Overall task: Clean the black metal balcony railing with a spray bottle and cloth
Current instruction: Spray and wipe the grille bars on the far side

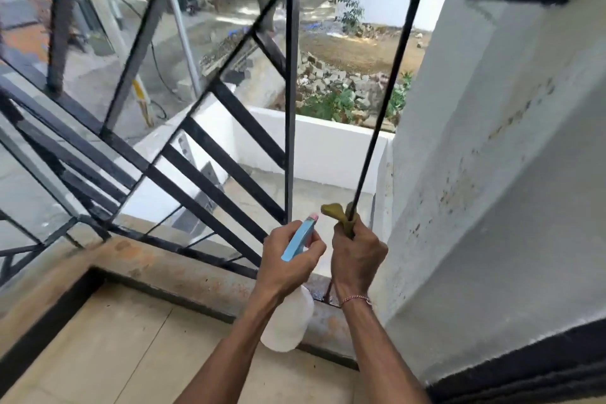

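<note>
You are wiping, not spraying: your right hand point(357, 256), at about five o'clock of the view, is wrapping its fingers around an olive-yellow cloth point(337, 215) folded onto the thin black bar point(383, 108) nearest the white wall point(492, 141). You are gripping low on that bar, near its foot, with a tail of cloth sticking out toward eleven o'clock of the fist. Your left hand point(288, 259), just beside the right at its nine o'clock, is curling around the neck of the spray bottle point(288, 321); the blue trigger head with its pink nozzle tip is pointing up toward twelve, the white body hanging down toward six against the wrist. Whether a finger is on the trigger I cannot tell. The railing point(229, 147) is spreading from twelve round to nine o'clock: top rail, one upright post, diagonal slats. The sill point(183, 275) under the bar's foot is looking wet. Judging from this, the step in hand is rubbing down the wall-side bar; the next move probably calls for sliding the cloth along the bar's length while keeping the wrap tight, then shifting left to the post. No label or writing is readable on the bottle.
</note>
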`<state>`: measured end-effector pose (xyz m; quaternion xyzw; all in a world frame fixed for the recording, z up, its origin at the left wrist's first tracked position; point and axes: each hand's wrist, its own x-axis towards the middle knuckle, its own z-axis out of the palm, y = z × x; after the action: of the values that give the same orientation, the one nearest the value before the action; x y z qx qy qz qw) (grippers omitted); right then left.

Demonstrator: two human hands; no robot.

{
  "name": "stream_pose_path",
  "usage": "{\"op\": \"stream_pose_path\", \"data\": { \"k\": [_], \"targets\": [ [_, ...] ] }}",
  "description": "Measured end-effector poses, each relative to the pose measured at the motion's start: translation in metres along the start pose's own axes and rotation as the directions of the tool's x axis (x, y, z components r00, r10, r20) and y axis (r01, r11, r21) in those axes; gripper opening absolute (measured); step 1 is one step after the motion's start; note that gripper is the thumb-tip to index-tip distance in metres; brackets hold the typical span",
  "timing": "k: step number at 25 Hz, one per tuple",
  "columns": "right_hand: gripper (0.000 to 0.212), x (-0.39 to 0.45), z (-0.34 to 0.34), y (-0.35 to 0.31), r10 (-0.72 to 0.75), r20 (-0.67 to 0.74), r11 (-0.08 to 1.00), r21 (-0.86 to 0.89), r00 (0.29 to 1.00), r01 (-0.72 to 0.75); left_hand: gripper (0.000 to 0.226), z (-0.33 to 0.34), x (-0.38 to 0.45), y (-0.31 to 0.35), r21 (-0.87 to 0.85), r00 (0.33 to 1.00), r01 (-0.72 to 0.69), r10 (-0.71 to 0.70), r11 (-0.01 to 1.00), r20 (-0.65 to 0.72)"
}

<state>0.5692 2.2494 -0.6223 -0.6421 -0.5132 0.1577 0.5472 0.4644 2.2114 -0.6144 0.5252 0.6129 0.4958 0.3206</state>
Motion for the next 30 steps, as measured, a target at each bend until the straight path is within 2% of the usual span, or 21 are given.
{"op": "stream_pose_path", "data": {
  "k": [4,8,12,15,18,22,24,27,30],
  "targets": [
    [0.014,0.031,-0.029,-0.072,0.022,-0.010,1.000,-0.018,1.000,-0.022,0.010,-0.024,0.017,0.069,-0.036,0.995,0.071,-0.068,0.997,0.067],
    [0.010,0.054,-0.052,-0.127,0.023,0.013,0.999,-0.029,1.000,-0.022,0.011,-0.035,0.034,0.129,-0.071,0.992,0.065,-0.057,0.995,0.116],
    [0.009,0.077,-0.075,-0.175,0.021,0.043,1.000,-0.023,0.999,-0.020,0.009,-0.049,0.045,0.180,-0.114,0.993,0.061,-0.049,0.992,0.109],
    [0.008,0.094,-0.090,-0.211,-0.006,-0.008,1.000,-0.026,1.000,0.006,0.010,-0.056,0.042,0.209,-0.124,0.991,0.070,-0.055,0.990,0.124],
    [0.010,0.104,-0.097,-0.242,0.066,-0.061,0.998,-0.003,0.996,-0.066,0.008,-0.067,0.039,0.232,-0.144,0.988,0.085,-0.065,0.986,0.140],
    [0.021,0.104,-0.097,-0.261,0.154,-0.137,0.988,0.040,0.978,-0.150,0.009,-0.078,0.041,0.246,-0.132,0.987,0.075,-0.054,0.988,0.150],
    [0.019,0.102,-0.092,-0.259,0.172,-0.153,0.983,0.089,0.973,-0.160,0.009,-0.081,0.042,0.245,-0.137,0.988,0.064,-0.044,0.989,0.150],
    [0.020,0.099,-0.085,-0.244,0.079,-0.142,0.997,0.029,0.987,-0.076,0.010,-0.082,0.042,0.237,-0.105,0.990,0.039,-0.024,0.994,0.140],
    [0.013,0.099,-0.081,-0.225,-0.008,-0.118,0.999,-0.047,0.993,0.002,0.008,-0.075,0.040,0.222,-0.102,0.989,0.051,-0.036,0.993,0.144]
  ]
}}
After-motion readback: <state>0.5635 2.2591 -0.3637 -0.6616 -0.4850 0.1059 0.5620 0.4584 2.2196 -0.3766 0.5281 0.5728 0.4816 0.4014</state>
